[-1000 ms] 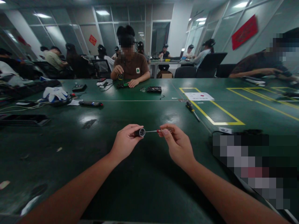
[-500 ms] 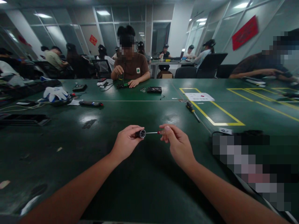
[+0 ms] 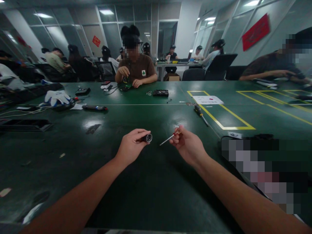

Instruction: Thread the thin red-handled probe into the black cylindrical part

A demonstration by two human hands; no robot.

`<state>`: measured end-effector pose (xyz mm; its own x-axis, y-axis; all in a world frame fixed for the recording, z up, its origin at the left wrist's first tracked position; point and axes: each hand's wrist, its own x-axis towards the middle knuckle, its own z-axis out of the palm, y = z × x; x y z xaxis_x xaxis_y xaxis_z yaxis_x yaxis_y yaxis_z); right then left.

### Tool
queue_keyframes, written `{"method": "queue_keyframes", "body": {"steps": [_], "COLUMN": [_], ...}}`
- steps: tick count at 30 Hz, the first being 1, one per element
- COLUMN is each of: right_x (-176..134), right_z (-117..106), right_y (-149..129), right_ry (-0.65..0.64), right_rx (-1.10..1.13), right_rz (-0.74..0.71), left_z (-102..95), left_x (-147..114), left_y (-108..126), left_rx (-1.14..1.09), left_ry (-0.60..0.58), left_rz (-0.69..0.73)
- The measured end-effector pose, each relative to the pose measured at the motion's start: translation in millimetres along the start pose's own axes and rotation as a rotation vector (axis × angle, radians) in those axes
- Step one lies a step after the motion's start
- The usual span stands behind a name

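Note:
Closed around a short black cylinder, my left hand (image 3: 131, 144) is above the middle of the table. The black cylinder (image 3: 147, 138) has a pale ringed end facing right and towards me; it looks like a small flashlight head, but I cannot tell its kind for sure. In my right hand (image 3: 188, 141) is a slim screwdriver (image 3: 167, 139) with a metal shaft and a reddish, partly clear handle, mostly hidden by my fingers. Its tip points down and left, apart from the cylinder.
On the green table (image 3: 136, 195) lie a yellow-black screwdriver (image 3: 201, 115), a black pen-shaped tool (image 3: 95, 108), white gloves (image 3: 57, 98), a dark device (image 3: 161, 93) and a paper sheet (image 3: 207, 100). Across the table a person (image 3: 136, 70) works on small parts.
The screwdriver's tip has moved away from the cylinder's ringed end and now tilts down to the left. My left hand has stayed nearly in place.

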<state>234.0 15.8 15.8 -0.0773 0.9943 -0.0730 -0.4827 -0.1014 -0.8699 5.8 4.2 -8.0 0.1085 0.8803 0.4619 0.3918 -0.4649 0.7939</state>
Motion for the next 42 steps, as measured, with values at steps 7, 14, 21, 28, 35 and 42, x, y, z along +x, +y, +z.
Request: {"method": "queue_keyframes", "body": {"steps": [7, 14, 21, 28, 35, 42], "right_x": [-1, -10, -17, -26, -28, -22], "right_z": [2, 2, 4, 5, 7, 12], "right_y": [7, 11, 9, 5, 6, 10], "right_ry": [0.027, -0.026, -0.065, -0.172, -0.134, 0.018], "right_rx": [-0.082, -0.367, -0.609, -0.77, -0.769, -0.571], "right_rz": [-0.213, -0.377, -0.49, -0.493, -0.501, -0.376], "left_z": [-0.2, 2.6, 5.7, 4.5, 6.5, 3.4], "left_x": [0, 0, -1, 0, -1, -1], "left_y": [-4, -3, -3, -1, -3, -6], "left_rx": [-0.063, -0.112, -0.196, -0.163, -0.14, 0.021], "left_ry": [0.011, 0.018, 0.033, 0.051, 0.01, -0.009], "left_rz": [-0.042, -0.061, -0.11, -0.122, -0.112, -0.041]}}
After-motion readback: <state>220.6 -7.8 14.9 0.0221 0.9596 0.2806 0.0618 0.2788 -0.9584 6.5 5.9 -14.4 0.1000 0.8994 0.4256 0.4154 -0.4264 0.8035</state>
